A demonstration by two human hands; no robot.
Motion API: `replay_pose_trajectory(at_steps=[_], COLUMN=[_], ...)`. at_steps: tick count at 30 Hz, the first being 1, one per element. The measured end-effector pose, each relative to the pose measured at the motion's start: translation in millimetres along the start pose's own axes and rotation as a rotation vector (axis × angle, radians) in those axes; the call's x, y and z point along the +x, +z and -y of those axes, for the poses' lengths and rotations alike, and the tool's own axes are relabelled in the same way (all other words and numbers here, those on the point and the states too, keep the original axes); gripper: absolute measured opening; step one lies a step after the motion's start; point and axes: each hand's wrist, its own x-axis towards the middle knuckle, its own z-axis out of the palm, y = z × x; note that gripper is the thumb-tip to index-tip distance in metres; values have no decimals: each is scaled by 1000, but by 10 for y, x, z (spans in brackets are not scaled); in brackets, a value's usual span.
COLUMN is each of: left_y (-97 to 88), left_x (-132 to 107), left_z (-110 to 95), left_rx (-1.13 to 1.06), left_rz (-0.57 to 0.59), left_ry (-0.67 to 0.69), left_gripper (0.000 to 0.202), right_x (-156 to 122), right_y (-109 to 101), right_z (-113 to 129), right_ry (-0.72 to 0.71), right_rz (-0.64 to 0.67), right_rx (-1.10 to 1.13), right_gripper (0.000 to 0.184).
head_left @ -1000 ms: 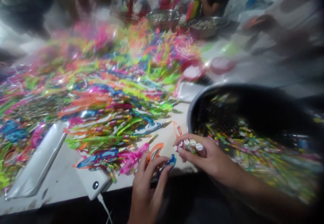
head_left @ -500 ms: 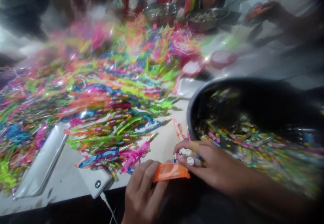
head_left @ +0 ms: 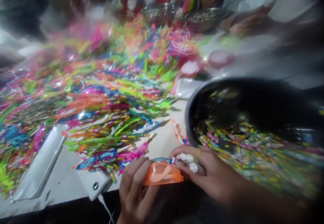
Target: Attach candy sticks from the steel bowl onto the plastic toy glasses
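Observation:
My left hand [head_left: 136, 183] is closed on an orange see-through plastic piece [head_left: 164, 174] with a pale shape inside. Just behind it, the rim of a blue plastic piece [head_left: 162, 160] shows. My right hand [head_left: 215, 173] is closed around several small wrapped rolls [head_left: 186, 158] with white ends, and its fingertips meet the right end of the orange piece. To its right, a large dark basin [head_left: 187, 116] contains many small colourful wrapped rolls [head_left: 243, 143]. Another orange piece [head_left: 177, 131] lies on the table beside the basin.
A big heap of bright plastic pieces [head_left: 106, 102] covers much of the white table [head_left: 63, 183]. Near the front edge are a white power bank [head_left: 97, 185] with a cable and a silvery flat packet [head_left: 40, 163]. Metal bowls [head_left: 207, 16] and a co-worker's blurred hands [head_left: 248, 25] are at the back.
Both hands have shifted slightly, the left one leftward. The orange piece has turned to show more of its face, and the blue piece behind it shows more. The co-worker's hands have moved left.

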Motion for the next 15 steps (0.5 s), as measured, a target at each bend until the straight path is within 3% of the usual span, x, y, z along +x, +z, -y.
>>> replay_pose_trajectory(at_steps=[3, 6, 11, 15], left_y=[7, 20, 19, 29], left_x=[-15, -38, -63, -173], left_z=[17, -48, -178, -144], left_rx=[5, 88, 156, 120], left_rz=[-52, -88, -111, -81], left_ry=[0, -71, -104, -111], left_gripper=[10, 27, 28, 26], right_x=[37, 71, 110, 120], right_y=[44, 36, -7, -5], right_z=[-4, -36, -73, -53], right_ry=[165, 203, 253, 203], right_rz=[47, 164, 267, 257], right_rx=[352, 619, 788, 813], right_gripper=[38, 40, 37, 33])
